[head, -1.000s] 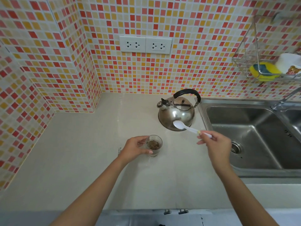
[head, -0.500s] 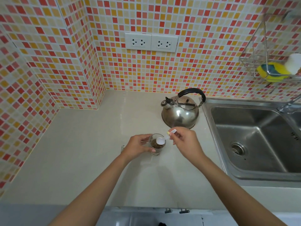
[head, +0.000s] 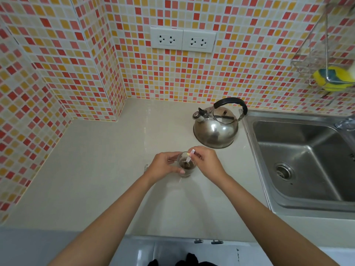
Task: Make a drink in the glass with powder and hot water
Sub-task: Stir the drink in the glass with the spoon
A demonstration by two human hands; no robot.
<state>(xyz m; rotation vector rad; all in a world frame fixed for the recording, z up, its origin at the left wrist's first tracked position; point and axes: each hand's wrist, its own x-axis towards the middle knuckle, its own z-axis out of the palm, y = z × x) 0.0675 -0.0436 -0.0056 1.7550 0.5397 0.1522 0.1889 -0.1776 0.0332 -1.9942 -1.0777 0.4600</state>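
We take the glass (head: 186, 167) as our landmark: it stands upright on the pale countertop (head: 92, 169), near the steel kettle (head: 216, 129), which sits behind it and slightly to its right, and well apart from the sink (head: 305, 160) farther right. Our left hand (head: 163, 167) is wrapped around the glass from its left side, fingers curled on the wall and thumb toward the near side, bracing it against the counter. Our right hand (head: 206, 162) lies just to the right of the glass, fingers pinched together on the upper end of the white spoon (head: 189, 158). The spoon's long axis runs steeply down and toward the left, from the pinch above the right rim into the glass; its bowl is lost in the contents, so we cannot tell whether it touches the bottom. The glass is small and clear, with dark brown matter in its lower part; whether this is dry powder or already wetted is not resolvable. We judge the step in hand to be stirring or depositing, done by the right hand, the nearer one to the spoon. The coming move turns on keeping the handle inside the rim while the left hand prevents tipping.
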